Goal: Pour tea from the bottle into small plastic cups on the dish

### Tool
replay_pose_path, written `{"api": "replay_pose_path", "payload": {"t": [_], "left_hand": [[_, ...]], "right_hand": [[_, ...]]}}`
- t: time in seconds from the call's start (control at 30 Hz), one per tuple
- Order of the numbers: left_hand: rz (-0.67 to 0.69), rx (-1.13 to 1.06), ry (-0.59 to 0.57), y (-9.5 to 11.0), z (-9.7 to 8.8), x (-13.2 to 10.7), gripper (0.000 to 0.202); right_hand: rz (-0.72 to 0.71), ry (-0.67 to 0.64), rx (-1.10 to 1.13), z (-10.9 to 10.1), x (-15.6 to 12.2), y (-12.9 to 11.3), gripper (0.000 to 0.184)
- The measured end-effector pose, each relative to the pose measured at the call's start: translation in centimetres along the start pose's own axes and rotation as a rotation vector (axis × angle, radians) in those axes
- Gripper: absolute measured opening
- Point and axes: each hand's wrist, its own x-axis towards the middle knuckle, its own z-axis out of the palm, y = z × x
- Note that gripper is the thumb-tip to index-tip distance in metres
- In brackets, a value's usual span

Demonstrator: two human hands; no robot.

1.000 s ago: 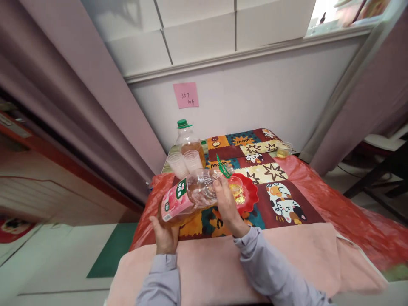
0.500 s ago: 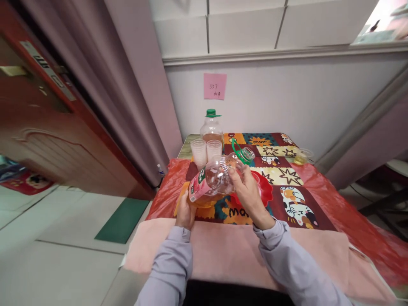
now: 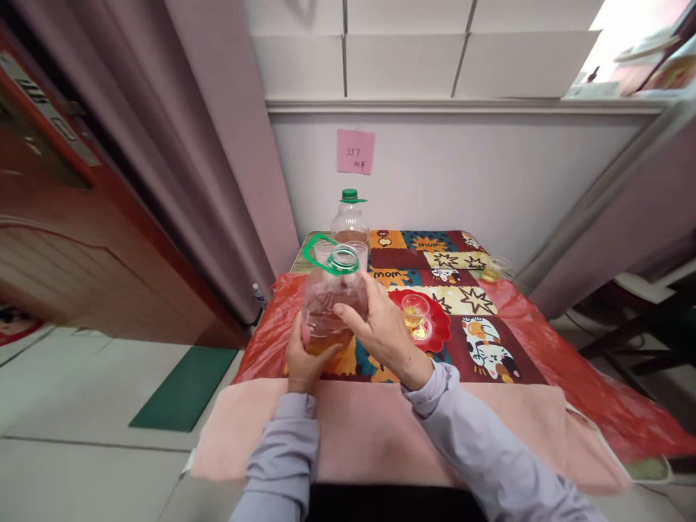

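Clear plastic bottle (image 3: 334, 296): held in both hands at the near side of the desk (image 3: 649, 470), roughly upright, uncapped mouth facing up; whether its base touches the surface below cannot be told.
Bottle neck: fitted with a green plastic ring handle (image 3: 314, 251), which juts out to the left.
Bottle contents: amber liquid (image 3: 329, 344) in the lower part.
Left hand (image 3: 304, 368): fingers gripping the bottle low on its left side, thumb across the front near the base.
Right hand (image 3: 385, 326): fingers gripping the upper right side, thumb laid across the front.
Sleeves: pale grey-lavender cloth sleeve (image 3: 467, 428) on the right arm, matching one on the left.
Behind the bottle: clear plastic cups (image 3: 357, 250), largely hidden by it; beyond them a large clear bottle with a green cap (image 3: 350, 210), upright and closed.
Right of the right hand: red plate with a scalloped rim (image 3: 443, 335), with a clear plastic cup (image 3: 416, 308) on it.
Far right of desk: clear cup holding yellowish liquid (image 3: 492, 272).
Desk covering: multicoloured patterned mat (image 3: 525, 341) printed with cats and stars, red plastic sheeting (image 3: 587, 377) to the sides, pale pink cloth (image 3: 375, 431) along the near edge.
Wall: pink paper note (image 3: 355, 151), handwritten, reading "357" on its upper line.
Floor, left: dark green rectangular mat (image 3: 182, 388).
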Motion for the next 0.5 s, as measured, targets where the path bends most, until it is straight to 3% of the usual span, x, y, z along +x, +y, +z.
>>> {"api": "replay_pose_path", "payload": {"t": [0.1, 0.23, 0.37, 0.5], "left_hand": [[-0.066, -0.057, 0.016, -0.5, -0.2, 0.4, 0.099], [-0.102, -0.118, 0.035, -0.8, -0.2, 0.6, 0.092], [-0.137, -0.254, -0.022, -0.1, 0.3, 0.6, 0.1], [-0.202, -0.319, -0.049, 0.8, 0.5, 0.6, 0.101]], "right_hand": [[0.001, 0.017, 0.064, -1.8, 0.2, 2.9, 0.067], [0.047, 0.111, -0.095, -6.8, 1.3, 8.7, 0.066], [0.16, -0.04, -0.338, -10.4, 2.4, 13.3, 0.075], [0.181, -0.207, -0.488, -10.0, 2.4, 14.9, 0.092]]}}
